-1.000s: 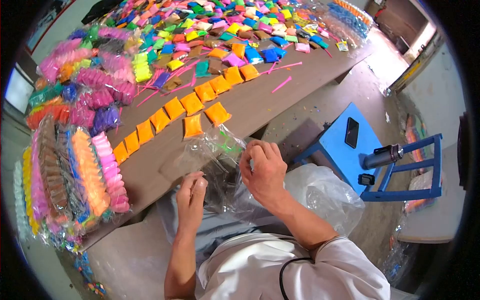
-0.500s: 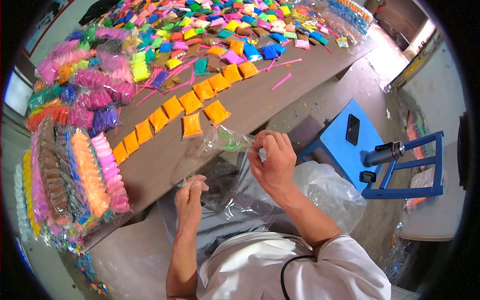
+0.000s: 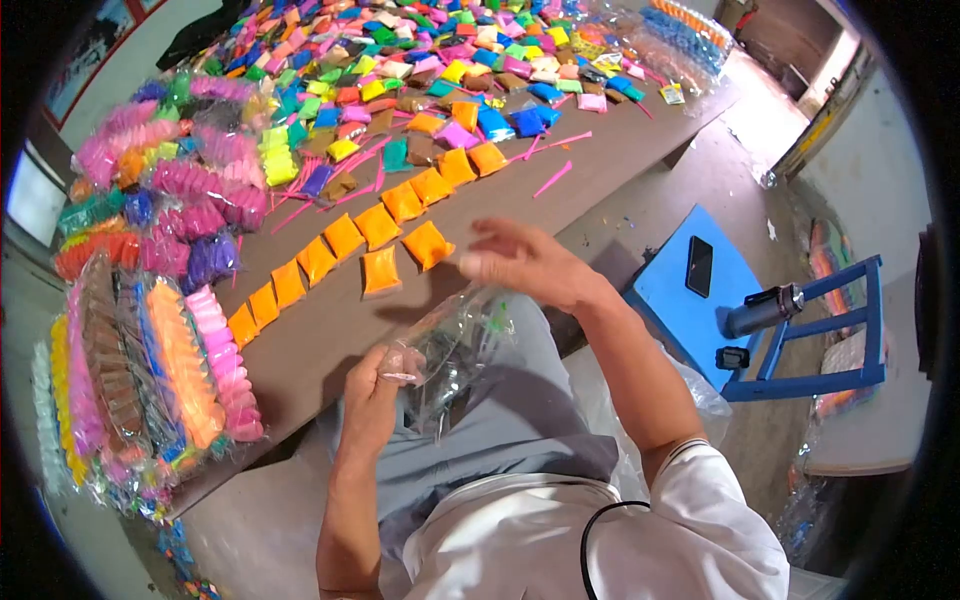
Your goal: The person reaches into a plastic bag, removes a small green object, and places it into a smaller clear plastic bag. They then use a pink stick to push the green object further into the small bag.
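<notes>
My left hand (image 3: 370,405) is closed on a clear plastic bag (image 3: 450,360) with small green printing, held over my lap. Above the bag, my right hand (image 3: 535,262) has its fingers apart and holds nothing that I can see. Closest to those fingers lies an orange packet (image 3: 427,245) on the table, with a second loose orange packet (image 3: 381,271) to its left. Behind them, several more orange packets (image 3: 343,237) form a slanting row along the tabletop.
A heap of multicoloured packets (image 3: 450,70) covers the far table (image 3: 590,170). Bundled packets in clear bags (image 3: 185,365) stand at the left edge. Pink sticks (image 3: 552,178) lie about. At the right, a blue chair (image 3: 680,330) carries a phone (image 3: 700,266) and a bottle (image 3: 765,310).
My right hand has let go of the bag and moved up, its fingers spreading near the loose orange packets. The bag has sunk lower and hangs from my left hand.
</notes>
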Demonstrator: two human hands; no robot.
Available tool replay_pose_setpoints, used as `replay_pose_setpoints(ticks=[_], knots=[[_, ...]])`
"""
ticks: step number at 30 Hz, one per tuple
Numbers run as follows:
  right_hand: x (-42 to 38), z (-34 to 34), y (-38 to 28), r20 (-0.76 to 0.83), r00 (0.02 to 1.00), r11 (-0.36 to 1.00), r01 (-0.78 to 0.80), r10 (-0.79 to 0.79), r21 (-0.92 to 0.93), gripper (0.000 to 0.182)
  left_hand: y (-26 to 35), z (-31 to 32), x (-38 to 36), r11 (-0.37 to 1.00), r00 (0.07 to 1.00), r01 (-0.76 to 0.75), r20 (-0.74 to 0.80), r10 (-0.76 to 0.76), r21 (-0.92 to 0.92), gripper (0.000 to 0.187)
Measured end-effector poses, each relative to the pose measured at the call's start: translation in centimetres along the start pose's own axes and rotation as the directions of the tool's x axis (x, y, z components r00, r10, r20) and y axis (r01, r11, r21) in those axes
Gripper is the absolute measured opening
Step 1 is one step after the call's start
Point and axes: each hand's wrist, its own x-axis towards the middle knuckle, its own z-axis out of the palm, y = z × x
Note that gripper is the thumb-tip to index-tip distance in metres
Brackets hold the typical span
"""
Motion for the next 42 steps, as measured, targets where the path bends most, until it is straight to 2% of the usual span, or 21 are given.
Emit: replay_pose_setpoints(ticks=[1, 2, 3, 4, 5, 7, 8, 10, 11, 13, 14, 16, 17, 19, 20, 22, 25, 29, 34, 36, 42], knots=[[0.2, -0.3, -0.1, 0.295, 0.955, 0.999, 0.011, -0.020, 0.031, 0.080, 0.1, -0.1, 0.2, 1.000, 1.000, -0.011, 0.008, 0.011, 0.001, 0.040], [0.5, -0.4, -0.2, 0.565, 0.824, 0.998, 0.012, -0.045, 0.062, 0.078, 0.0, -0.2, 0.3, 1.000, 1.000, -0.016, 0.001, 0.016, 0.000, 0.040], [-0.2, 0.0, -0.3, 0.567, 0.812, 0.987, 0.158, -0.135, 0.010, 0.074, -0.5, -0.4, 0.4, 1.000, 1.000, -0.026, -0.004, 0.026, 0.008, 0.040], [-1.1, 0.5, -1.1, 0.570, 0.811, 0.988, 0.154, -0.133, 0.011, 0.074, -1.0, -0.5, 0.4, 0.999, 0.999, -0.032, -0.006, 0.032, 0.017, 0.040], [-2.0, 1.2, -2.3, 0.518, 0.825, 0.926, 0.347, -0.225, -0.151, 0.073, -1.2, -0.4, 0.3, 0.999, 1.000, -0.029, -0.006, 0.029, 0.017, 0.040], [-2.4, 2.0, -2.9, 0.454, 0.758, 0.631, 0.646, -0.469, -0.428, 0.072, -1.3, -0.2, 0.2, 0.996, 0.996, 0.091, -0.012, -0.091, -0.023, 0.043], [-2.4, 2.2, -3.2, 0.451, 0.759, 0.632, 0.646, -0.469, -0.428, 0.072, -1.2, -0.2, 0.2, 0.996, 0.996, 0.091, -0.010, -0.091, -0.021, 0.043], [-2.4, 2.4, -4.2, 0.500, 0.709, 0.416, 0.700, -0.497, -0.580, 0.053, -0.7, -0.2, 0.1, 0.994, 0.994, 0.110, 0.006, -0.110, -0.011, 0.046], [-2.2, 2.5, -4.3, 0.501, 0.708, 0.413, 0.702, -0.498, -0.581, 0.053, -0.6, -0.3, 0.2, 0.994, 0.994, 0.107, 0.005, -0.106, -0.011, 0.046], [-1.4, 2.7, -4.3, 0.637, 0.755, 0.538, 0.605, -0.153, -0.587, 0.027, -0.4, -0.6, 0.5, 0.992, 0.992, 0.126, 0.021, -0.126, 0.006, 0.046], [-0.9, 2.6, -3.9, 0.638, 0.754, 0.533, 0.608, -0.156, -0.588, 0.027, -0.3, -0.8, 0.5, 0.993, 0.993, 0.120, 0.020, -0.120, 0.005, 0.046], [0.1, 2.2, -3.4, 0.478, 0.835, 0.807, 0.469, -0.272, -0.360, 0.021, -0.2, -1.0, 0.8, 0.999, 0.999, 0.036, -0.021, -0.035, 0.036, 0.045], [0.1, 1.8, -3.3, 0.480, 0.834, 0.803, 0.472, -0.273, -0.364, 0.021, 0.0, -1.2, 0.7, 0.999, 0.999, 0.031, -0.022, -0.030, 0.032, 0.045], [-0.2, 0.8, -3.3, 0.414, 0.910, 0.979, 0.055, 0.032, -0.197, 0.025, 0.1, -1.4, 0.4, 1.000, 0.994, 0.000, -0.105, 0.000, -0.002, 0.044], [-0.3, 0.4, -3.1, 0.410, 0.912, 0.978, 0.055, 0.033, -0.202, 0.025, -0.2, -1.7, 0.3, 1.000, 0.995, -0.003, -0.101, 0.002, -0.006, 0.044], [-0.6, -0.3, -2.2, 0.389, 0.914, 0.991, -0.131, 0.117, 0.009, 0.028, -0.8, -2.5, -0.2, 0.997, 0.991, 0.033, -0.131, -0.025, 0.065, 0.042], [-1.1, -1.4, -0.3, 0.370, 0.928, 0.987, -0.097, 0.042, 0.130, 0.027, -2.7, -3.6, -0.9, 0.997, 0.987, 0.068, -0.150, -0.062, 0.034, 0.042], [-2.0, -2.0, 1.6, 0.273, 0.957, 0.967, -0.156, 0.097, 0.201, 0.028, -3.8, -4.5, -1.2, 0.996, 0.983, 0.085, -0.159, -0.090, -0.041, 0.043], [-2.6, -3.0, 2.7, 0.256, 0.965, 0.826, -0.182, 0.047, 0.534, 0.032, -4.1, -3.7, -1.5, 0.962, 0.968, 0.150, -0.164, -0.190, -0.228, 0.046], [-3.1, -2.3, 3.6, 0.225, 0.971, 0.842, -0.186, 0.080, 0.506, 0.033, -4.6, -3.5, -1.6, 0.917, 0.984, 0.140, -0.051, -0.171, -0.375, 0.046], [-4.4, -0.1, 5.9, 0.226, 0.963, 0.828, -0.247, 0.150, 0.503, 0.033, -1.9, -1.2, -1.4, 0.923, 0.990, 0.119, -0.023, -0.137, -0.367, 0.039]])
